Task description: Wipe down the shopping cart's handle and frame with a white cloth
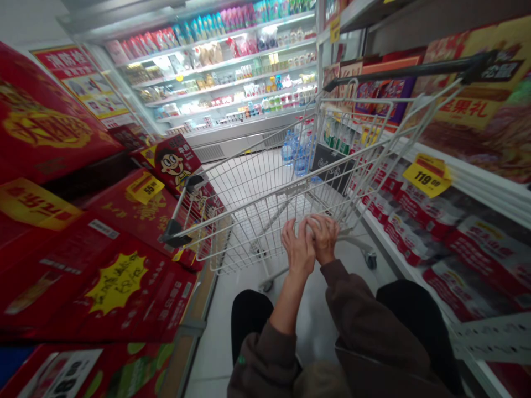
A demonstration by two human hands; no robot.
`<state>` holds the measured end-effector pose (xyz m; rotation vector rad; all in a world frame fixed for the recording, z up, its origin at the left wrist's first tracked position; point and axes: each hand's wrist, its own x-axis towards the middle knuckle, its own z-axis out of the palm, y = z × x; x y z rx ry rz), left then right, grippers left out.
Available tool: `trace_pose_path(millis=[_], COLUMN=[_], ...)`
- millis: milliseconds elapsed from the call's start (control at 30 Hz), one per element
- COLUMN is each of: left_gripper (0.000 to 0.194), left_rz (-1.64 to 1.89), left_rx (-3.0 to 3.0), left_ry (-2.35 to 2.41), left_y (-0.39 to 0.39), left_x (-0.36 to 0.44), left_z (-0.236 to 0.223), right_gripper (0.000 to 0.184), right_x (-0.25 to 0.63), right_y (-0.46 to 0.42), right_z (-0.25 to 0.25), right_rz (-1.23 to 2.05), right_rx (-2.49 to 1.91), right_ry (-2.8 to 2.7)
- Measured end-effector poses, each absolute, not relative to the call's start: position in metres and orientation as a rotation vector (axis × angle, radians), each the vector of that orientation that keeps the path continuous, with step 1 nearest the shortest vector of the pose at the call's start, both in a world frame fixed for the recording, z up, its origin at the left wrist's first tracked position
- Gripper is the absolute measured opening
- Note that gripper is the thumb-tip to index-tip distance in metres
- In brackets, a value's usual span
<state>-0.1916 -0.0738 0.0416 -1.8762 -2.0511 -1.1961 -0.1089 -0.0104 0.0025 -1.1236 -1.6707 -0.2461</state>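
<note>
A wire shopping cart (265,193) with a dark handle stands sideways in front of me. My left hand (298,249) is raised near the lower side of its basket, back of the hand toward me, fingers bent. Right against it is my right hand (324,236), its fingers curled too. The two hands touch each other at the fingers. Whatever lies between or beneath the fingers is hidden, and I cannot tell whether they touch the cart's wires. No goods show clearly inside the basket. Both forearms are in brown sleeves, between my bent knees.
Red gift boxes (136,287) with yellow price signs are stacked at left. On the right, a shelf holds red-and-white packs (415,226) under a price tag (427,176). A lit chiller (224,83) stands behind. Water bottles (305,152) stand beyond the cart. Its caster (370,260) rests on pale floor.
</note>
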Motion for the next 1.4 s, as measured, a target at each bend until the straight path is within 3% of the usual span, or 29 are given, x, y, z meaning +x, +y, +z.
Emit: trace_pose_path(millis=[100, 300, 567, 767, 967, 1267, 1400], left_gripper=[0.045, 0.044, 0.04, 0.041, 0.04, 0.043, 0.044], left_rz=[-1.136, -0.959, -0.925, -0.923, -0.957, -0.926, -0.942], left_rx=[-1.92, -1.981, -1.958, -1.972, -1.947, -2.033, -2.022], left_ry=[-2.108, -2.179, -2.193, -2.161, -2.18, -2.252, -2.265], left_y=[-0.062, -0.049, -0.046, -0.052, -0.058, -0.072, -0.076], left_x=[-0.186, -0.18, -0.182, -0.186, -0.184, -0.187, -0.186], left_z=[0.047, 0.053, 0.055, 0.053, 0.051, 0.062, 0.062], right_gripper=[0.035, 0.043, 0.035, 0.034, 0.047, 0.034, 0.029], right_x=[-0.097, -0.049, -0.072, -0.014, -0.021, -0.02, -0.026], right_y=[-0.003, 0.035, 0.012, 0.049, 0.031, 0.027, 0.02], right_z=[-0.001, -0.002, 0.0, -0.003, -0.029, -0.017, -0.035], right_rz=[-0.28, -0.163, -0.291, -0.284, -0.267, -0.322, -0.308], right_rx=[-1.077, -1.422, -1.146, -1.37, -1.417, -1.4, -1.422], right_ry=[-1.732, -1.363, -1.749, -1.433, -1.462, -1.492, -1.501])
